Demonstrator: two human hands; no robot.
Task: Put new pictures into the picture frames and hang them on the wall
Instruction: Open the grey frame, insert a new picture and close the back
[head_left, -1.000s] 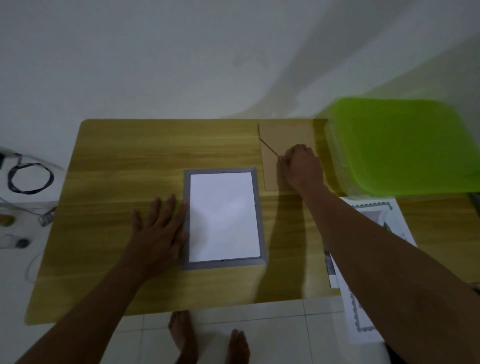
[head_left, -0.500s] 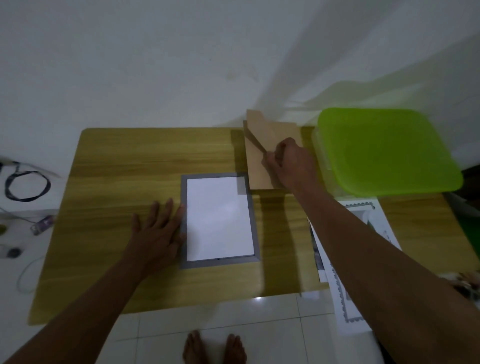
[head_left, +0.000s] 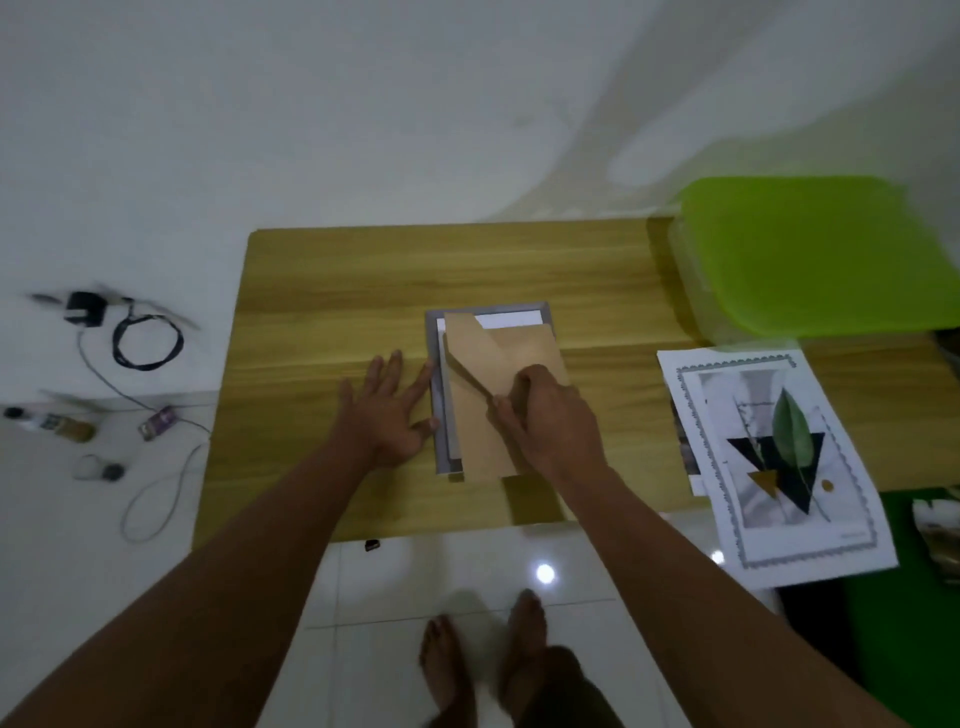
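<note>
A grey picture frame (head_left: 434, 332) lies face down in the middle of the wooden table (head_left: 332, 291), with a white sheet (head_left: 511, 319) showing at its top. Over it sits the brown backing board (head_left: 475, 431), its stand flap (head_left: 467, 348) raised. My right hand (head_left: 550, 421) pinches that flap and holds the board above the frame. Flat on the table, my left hand (head_left: 387, 410) has straight fingers touching the frame's left edge. A printed picture (head_left: 779, 457) with a green leaf and dark triangles lies to the right, hanging over the table's front edge.
A box with a lime-green lid (head_left: 810, 254) fills the table's back right corner. On the white floor at the left lie a black cable and charger (head_left: 140, 338) and small bottles (head_left: 52, 423). A white wall rises behind the table. My bare feet (head_left: 483, 660) stand below.
My right hand has carried the brown backing board from beside the green box over onto the frame. My left hand stays flat at the frame's left edge. The view has shifted.
</note>
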